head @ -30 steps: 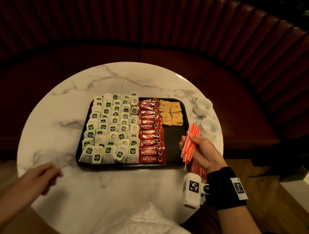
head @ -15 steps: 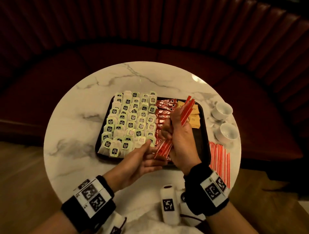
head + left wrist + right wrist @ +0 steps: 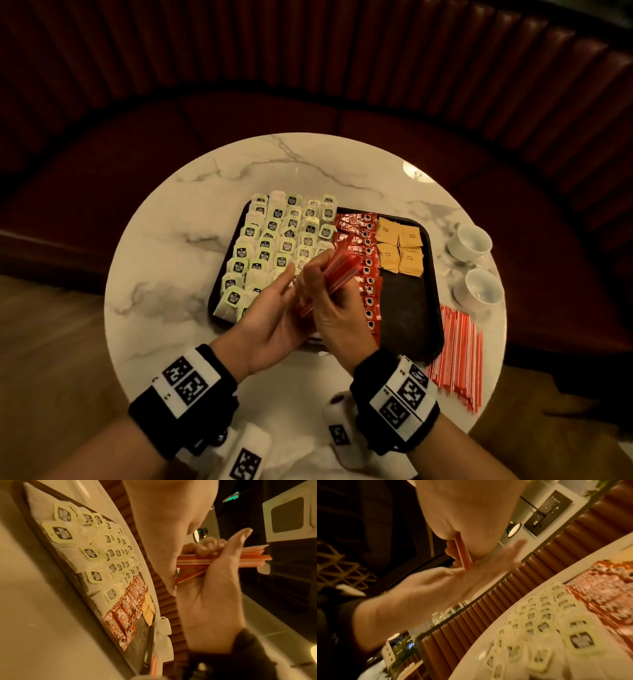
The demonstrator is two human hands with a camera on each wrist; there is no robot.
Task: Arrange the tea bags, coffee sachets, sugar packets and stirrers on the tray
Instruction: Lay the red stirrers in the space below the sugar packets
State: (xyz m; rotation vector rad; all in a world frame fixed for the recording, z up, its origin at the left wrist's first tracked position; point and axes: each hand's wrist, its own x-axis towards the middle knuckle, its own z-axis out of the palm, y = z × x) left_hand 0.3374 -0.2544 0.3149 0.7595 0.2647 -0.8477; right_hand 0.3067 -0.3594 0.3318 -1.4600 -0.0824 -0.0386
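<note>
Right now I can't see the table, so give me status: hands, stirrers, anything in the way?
Right hand grips stirrer bundle above tray. Left hand open against bundle's end. Spare stirrers on table. Tray's bare patch unobstructed.

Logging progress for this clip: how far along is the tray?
Done: tea bags, coffee sachets and sugar packets lie in rows on the tray. In hand: right hand grips a bundle of stirrers; open left hand squares its end. Left: stirrers on the table.

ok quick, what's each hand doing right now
Left hand: open, flat palm against the near ends of the stirrers.
Right hand: holding the bundle of red stirrers over the tray.
</note>
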